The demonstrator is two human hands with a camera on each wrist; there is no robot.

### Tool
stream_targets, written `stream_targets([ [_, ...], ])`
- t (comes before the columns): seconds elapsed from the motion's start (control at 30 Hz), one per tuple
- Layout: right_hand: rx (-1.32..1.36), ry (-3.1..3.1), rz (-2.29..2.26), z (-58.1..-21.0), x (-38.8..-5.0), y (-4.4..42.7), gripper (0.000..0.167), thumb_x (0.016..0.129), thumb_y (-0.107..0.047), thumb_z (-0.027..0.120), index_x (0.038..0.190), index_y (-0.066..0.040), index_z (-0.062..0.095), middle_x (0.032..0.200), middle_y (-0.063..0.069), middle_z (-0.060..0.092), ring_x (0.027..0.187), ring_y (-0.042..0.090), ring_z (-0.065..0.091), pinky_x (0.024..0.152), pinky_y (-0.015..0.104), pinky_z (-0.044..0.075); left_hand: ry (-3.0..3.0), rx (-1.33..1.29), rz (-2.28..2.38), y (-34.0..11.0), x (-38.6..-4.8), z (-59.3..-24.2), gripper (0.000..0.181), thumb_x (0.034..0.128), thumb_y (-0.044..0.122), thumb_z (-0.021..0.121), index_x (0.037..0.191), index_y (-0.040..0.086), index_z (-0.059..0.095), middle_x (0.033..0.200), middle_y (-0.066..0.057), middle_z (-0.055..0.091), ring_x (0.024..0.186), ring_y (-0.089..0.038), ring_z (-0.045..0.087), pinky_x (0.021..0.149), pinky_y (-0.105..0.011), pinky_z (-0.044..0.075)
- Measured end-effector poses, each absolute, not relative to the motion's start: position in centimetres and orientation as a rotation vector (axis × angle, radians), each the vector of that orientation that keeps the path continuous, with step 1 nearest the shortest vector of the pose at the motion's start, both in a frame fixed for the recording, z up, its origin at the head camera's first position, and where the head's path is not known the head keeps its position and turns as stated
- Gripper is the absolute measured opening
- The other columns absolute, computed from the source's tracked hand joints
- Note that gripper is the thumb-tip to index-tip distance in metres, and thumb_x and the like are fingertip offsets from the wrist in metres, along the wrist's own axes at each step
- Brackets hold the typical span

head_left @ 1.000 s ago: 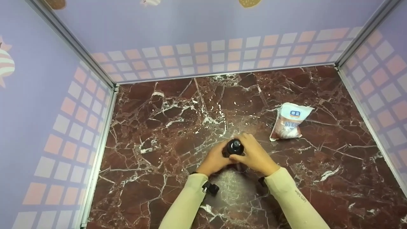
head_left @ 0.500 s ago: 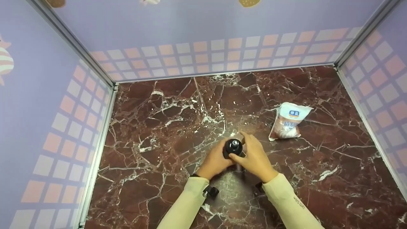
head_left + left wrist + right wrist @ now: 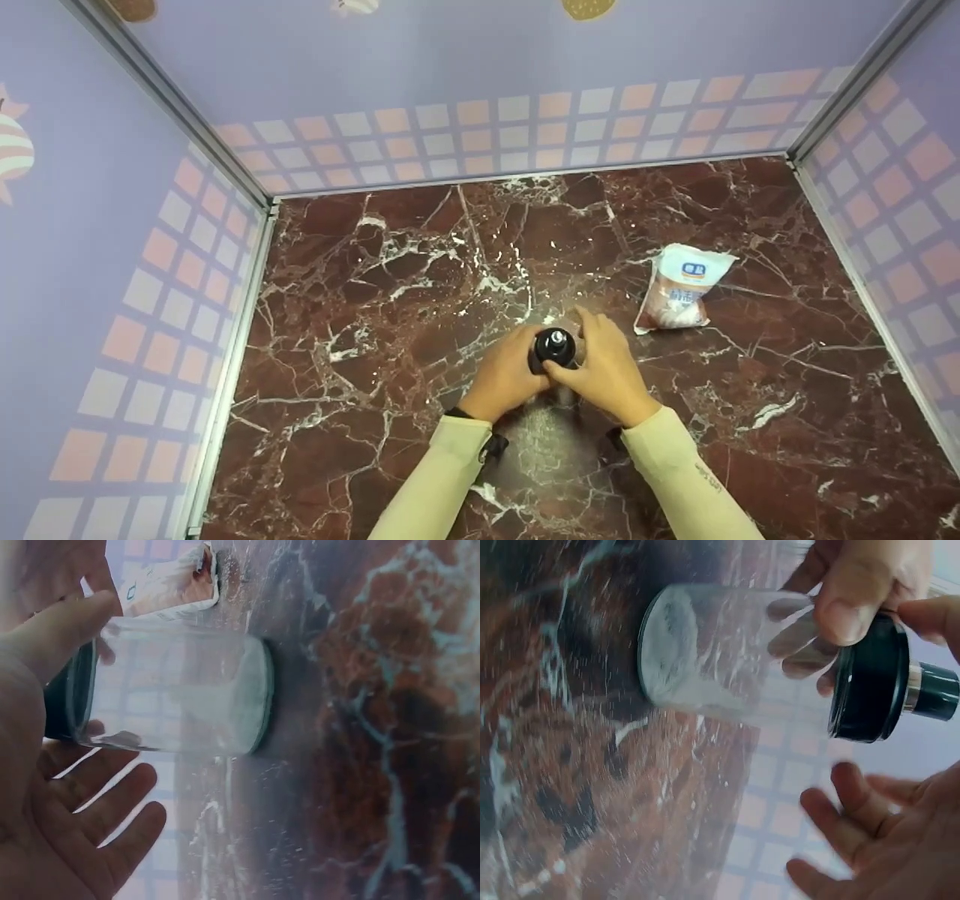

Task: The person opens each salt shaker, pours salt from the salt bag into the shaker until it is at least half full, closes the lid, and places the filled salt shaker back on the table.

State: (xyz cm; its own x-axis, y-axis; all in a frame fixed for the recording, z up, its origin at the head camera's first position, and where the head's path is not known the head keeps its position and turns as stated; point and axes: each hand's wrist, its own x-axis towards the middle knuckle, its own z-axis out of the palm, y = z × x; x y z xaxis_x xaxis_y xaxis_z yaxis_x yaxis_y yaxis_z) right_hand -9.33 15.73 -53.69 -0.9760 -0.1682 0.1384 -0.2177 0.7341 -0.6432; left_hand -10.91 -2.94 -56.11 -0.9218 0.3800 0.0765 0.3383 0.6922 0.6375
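Rising at the far left, a lilac wall (image 3: pixel 67 285) with pink and white squares meets the dark red marble surface (image 3: pixel 352 442) along a pale metal strip (image 3: pixel 234 352). From that edge a broad stretch of marble runs to the left sleeve (image 3: pixel 431 480), leaving wide elbow room on that side. Pale flecks lie farther back; whether they are crumbs or veining, I cannot tell. The left hand (image 3: pixel 504 379) grips the glass jar (image 3: pixel 172 690), its fingers and thumb curled round the upper part just under the black cap (image 3: pixel 870 679). The jar is upright between the two hands, well apart from every wall, with white grains (image 3: pixel 671 652) at its bottom; whether its base touches the marble is hard to tell. A dark knob (image 3: pixel 936 692) on a silvery collar tops the cap. The right hand (image 3: pixel 607 375) has its thumb at the cap's near rim, its other fingers loosely spread with a gap between them and the jar. Farther right and back lies a white and brown printed bag (image 3: pixel 681 289), near the right hand but apart from it. Beyond the bag, more marble reaches the right-hand wall (image 3: pixel 907 172).
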Motion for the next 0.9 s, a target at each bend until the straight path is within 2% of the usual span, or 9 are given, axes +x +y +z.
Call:
stream_targets([
  [0.1,0.213,-2.898,0.99,-53.4,-9.3,15.4,0.106,0.076,-0.059,0.085,0.15,0.005,0.044,0.128,0.027,0.063,0.116,0.045,0.059,0.106,0.058,0.043,2.875,0.617,0.997,-2.8,-10.9,-55.8,0.069,0.076,0.034,0.089,0.135,0.013,0.062,0.127,-0.003,0.069,0.116,-0.021,0.065,0.104,-0.039,0.051],
  [0.17,0.178,-2.896,0.978,-53.3,-9.3,15.1,0.104,0.076,-0.059,0.084,0.149,0.005,0.046,0.131,0.028,0.063,0.118,0.047,0.06,0.107,0.059,0.043,2.9,0.603,0.973,-2.7,-10.9,-55.6,0.069,0.0768,0.038,0.088,0.135,0.011,0.062,0.126,-0.004,0.069,0.115,-0.022,0.065,0.103,-0.039,0.052],
  [0.37,0.233,-2.842,1.019,-53.4,-9.3,14.6,0.091,0.079,-0.045,0.087,0.147,0.003,0.049,0.126,0.026,0.066,0.116,0.044,0.061,0.107,0.057,0.043,2.916,0.519,0.939,-2.4,-10.7,-55.4,0.064,0.0771,0.04,0.087,0.129,0.011,0.063,0.119,-0.004,0.07,0.105,-0.023,0.068,0.096,-0.04,0.055],
  [0.5,0.294,-2.813,1.042,-53.6,-9.4,14.7,0.089,0.078,-0.037,0.087,0.147,0.003,0.048,0.121,0.023,0.066,0.114,0.041,0.06,0.11,0.056,0.04,2.911,0.471,0.942,-2.4,-10.6,-55.6,0.066,0.0772,0.042,0.087,0.131,0.012,0.062,0.117,-0.003,0.07,0.102,-0.023,0.069,0.093,-0.041,0.057],
  [0.63,0.338,-2.79,1.12,-53.5,-9.3,14.8,0.089,0.079,-0.03,0.087,0.149,0.005,0.045,0.106,0.015,0.062,0.1,0.033,0.058,0.1,0.05,0.045,2.922,0.448,0.969,-2.4,-10.5,-55.9,0.071,0.0762,0.04,0.087,0.135,0.012,0.06,0.123,-0.005,0.068,0.106,-0.025,0.069,0.094,-0.042,0.056],
  [0.73,0.355,-2.771,1.172,-53.6,-9.3,14.9,0.089,0.078,-0.022,0.086,0.15,0.006,0.042,0.102,0.011,0.058,0.093,0.029,0.053,0.09,0.045,0.046,2.927,0.458,0.994,-2.3,-10.4,-56.1,0.07,0.0767,0.037,0.087,0.137,0.011,0.06,0.126,-0.006,0.067,0.109,-0.026,0.068,0.095,-0.042,0.056],
  [0.8,0.37,-2.759,1.176,-53.7,-9.2,14.9,0.088,0.077,-0.018,0.084,0.15,0.006,0.041,0.104,0.013,0.058,0.095,0.03,0.053,0.092,0.045,0.046,2.926,0.468,1.004,-2.3,-10.3,-56.3,0.069,0.0779,0.036,0.085,0.137,0.011,0.059,0.127,-0.006,0.067,0.11,-0.026,0.068,0.095,-0.041,0.056],
  [0.9,0.405,-2.759,1.159,-53.9,-9.2,14.9,0.088,0.077,-0.015,0.081,0.151,0.007,0.04,0.111,0.016,0.06,0.103,0.033,0.056,0.101,0.05,0.045,2.921,0.455,1.024,-2.4,-10.3,-56.3,0.067,0.079,0.036,0.085,0.136,0.011,0.059,0.127,-0.006,0.067,0.11,-0.026,0.068,0.095,-0.041,0.056],
])
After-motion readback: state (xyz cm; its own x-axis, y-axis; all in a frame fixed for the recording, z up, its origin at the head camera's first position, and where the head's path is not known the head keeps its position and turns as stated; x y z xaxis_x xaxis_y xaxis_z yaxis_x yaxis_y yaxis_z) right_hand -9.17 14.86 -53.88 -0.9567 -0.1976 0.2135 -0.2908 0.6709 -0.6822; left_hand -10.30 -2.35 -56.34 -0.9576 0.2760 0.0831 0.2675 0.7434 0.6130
